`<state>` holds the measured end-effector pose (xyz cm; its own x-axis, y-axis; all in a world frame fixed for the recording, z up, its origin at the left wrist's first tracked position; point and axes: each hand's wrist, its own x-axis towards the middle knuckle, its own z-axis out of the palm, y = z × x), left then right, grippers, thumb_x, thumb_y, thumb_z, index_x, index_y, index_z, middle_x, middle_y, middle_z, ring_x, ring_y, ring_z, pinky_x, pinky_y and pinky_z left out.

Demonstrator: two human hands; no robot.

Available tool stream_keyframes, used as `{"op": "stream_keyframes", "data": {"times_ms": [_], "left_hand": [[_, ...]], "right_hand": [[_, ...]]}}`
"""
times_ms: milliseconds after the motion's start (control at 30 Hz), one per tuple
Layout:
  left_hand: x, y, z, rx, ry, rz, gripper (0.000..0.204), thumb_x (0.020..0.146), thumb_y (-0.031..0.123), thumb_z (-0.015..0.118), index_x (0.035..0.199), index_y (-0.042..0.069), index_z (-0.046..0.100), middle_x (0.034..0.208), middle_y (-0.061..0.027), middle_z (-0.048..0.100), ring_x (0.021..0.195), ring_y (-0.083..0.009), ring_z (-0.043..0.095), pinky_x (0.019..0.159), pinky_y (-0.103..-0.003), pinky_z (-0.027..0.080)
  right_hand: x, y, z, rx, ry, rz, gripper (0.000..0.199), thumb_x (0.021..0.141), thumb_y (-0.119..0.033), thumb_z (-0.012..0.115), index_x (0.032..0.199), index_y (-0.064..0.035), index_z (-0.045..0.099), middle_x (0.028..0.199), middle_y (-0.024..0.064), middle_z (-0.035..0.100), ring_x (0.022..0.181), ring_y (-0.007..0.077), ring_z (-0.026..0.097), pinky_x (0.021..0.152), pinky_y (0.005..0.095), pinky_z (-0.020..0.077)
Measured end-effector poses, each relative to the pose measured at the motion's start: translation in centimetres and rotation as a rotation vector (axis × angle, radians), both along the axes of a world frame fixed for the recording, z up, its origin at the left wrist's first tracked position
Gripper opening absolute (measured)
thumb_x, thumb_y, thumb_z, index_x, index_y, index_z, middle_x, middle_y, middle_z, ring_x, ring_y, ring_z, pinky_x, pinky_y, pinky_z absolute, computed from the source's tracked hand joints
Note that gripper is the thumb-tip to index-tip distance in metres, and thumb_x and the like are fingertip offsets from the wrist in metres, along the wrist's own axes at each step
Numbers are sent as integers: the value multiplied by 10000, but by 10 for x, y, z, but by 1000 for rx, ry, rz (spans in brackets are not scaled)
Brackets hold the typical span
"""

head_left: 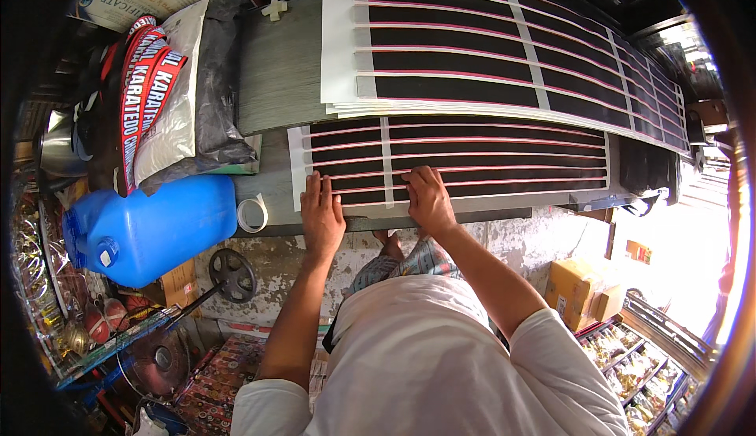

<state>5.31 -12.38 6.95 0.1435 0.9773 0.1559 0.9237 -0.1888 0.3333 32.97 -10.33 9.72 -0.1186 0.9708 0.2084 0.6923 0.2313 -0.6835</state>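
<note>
A printed sheet (488, 157) with black bands and thin pink lines on white backing lies at the near edge of a grey worktable (279, 74). My left hand (321, 214) rests flat on the sheet's near left corner, fingers together and pointing away. My right hand (428, 198) presses on the sheet's near edge just to the right, fingers curled at a pink line. Neither hand holds a tool. A larger stack of similar striped sheets (504, 50) lies farther back on the table.
A roll of white tape (252, 213) sits at the table edge beside a blue plastic jerrycan (142, 231). Red and white lanyards (146, 82) lie over a white sack and dark bag on the left. A cardboard box (575, 290) and shelves of goods stand lower right.
</note>
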Motion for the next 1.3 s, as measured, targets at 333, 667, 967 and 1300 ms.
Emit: {"op": "stream_keyframes", "data": {"times_ms": [333, 667, 967, 1300], "left_hand": [[-33, -13, -2, -142, 14, -185, 687, 1172, 388, 518, 1756, 105, 292, 1818, -198, 252, 1653, -470, 277, 1296, -632, 341], [-30, -13, 9, -153, 190, -235, 736, 1141, 549, 521, 1775, 265, 276, 1838, -156, 216, 1679, -440, 227, 1272, -737, 299], [3, -9, 6, -152, 102, -233, 810, 1121, 601, 532, 1708, 66, 378, 1794, -131, 347, 1675, -324, 295, 1307, -725, 208], [28, -8, 12, -156, 87, -261, 729, 1120, 532, 580, 1662, 62, 449, 1739, -138, 422, 1643, -325, 358, 1281, -735, 252]], "right_hand": [[-24, -18, 15, -46, -60, 230, 446, 929, 2, 693, 1374, 23, 702, 1424, 187, 677, 1324, 388, 640, 1130, 489, 531], [-54, -24, -3, -128, -277, 295, 634, 959, -155, 741, 1528, 68, 573, 1691, 184, 476, 1580, 354, 444, 1303, 490, 375], [-6, -31, 8, -156, -184, 95, 504, 995, -106, 688, 1449, 101, 620, 1596, 245, 561, 1516, 399, 505, 1264, 493, 424], [21, -26, 8, -86, -111, 151, 472, 996, -75, 679, 1434, 95, 644, 1580, 249, 580, 1493, 408, 538, 1241, 497, 462]]}}
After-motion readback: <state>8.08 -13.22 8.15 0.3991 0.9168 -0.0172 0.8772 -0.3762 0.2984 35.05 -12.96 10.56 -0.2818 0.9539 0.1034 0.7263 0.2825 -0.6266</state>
